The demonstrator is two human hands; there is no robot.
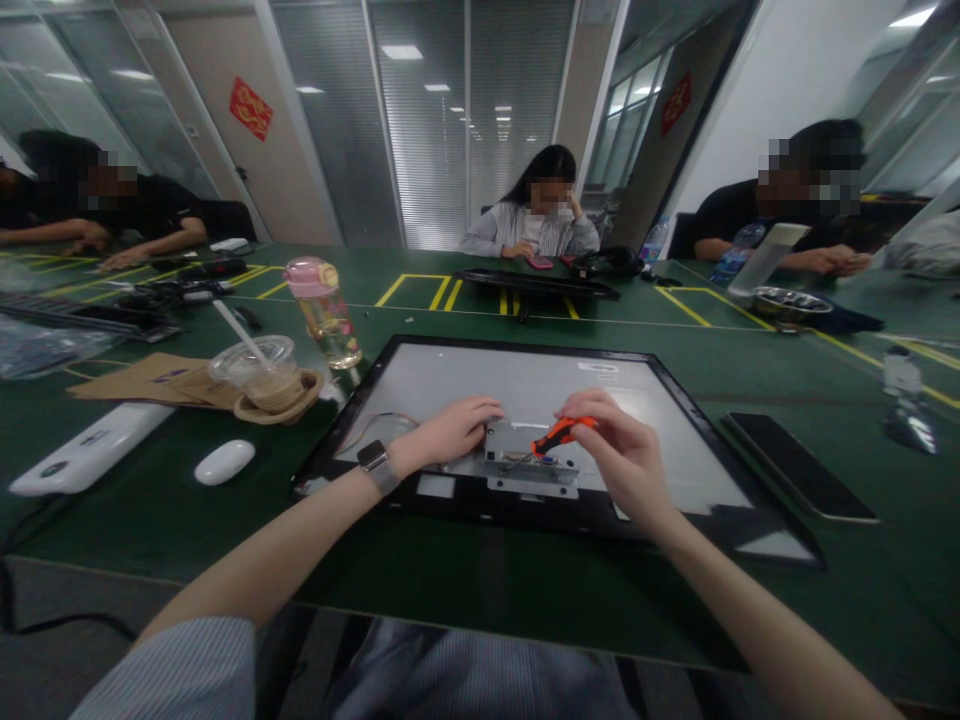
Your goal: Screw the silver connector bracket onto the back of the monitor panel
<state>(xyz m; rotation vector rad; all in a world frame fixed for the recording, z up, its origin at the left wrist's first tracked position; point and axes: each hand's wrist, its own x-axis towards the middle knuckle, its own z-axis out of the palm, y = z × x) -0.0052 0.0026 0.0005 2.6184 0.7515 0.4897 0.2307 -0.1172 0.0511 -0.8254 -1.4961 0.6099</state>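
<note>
Screwdriver [559,438], orange and black, sat pinched in the right hand's [622,455] grip above the metal bracket [532,480], its long axis slanting down leftward over the bracket's face; where the tip met metal, I couldn't tell. The bracket, lengthwise left to right, lay at the near edge of the display panel [487,370]. The left hand [450,432] was closest to the bracket's left end, fingers bent; whether that grip held anything, I couldn't tell.
</note>
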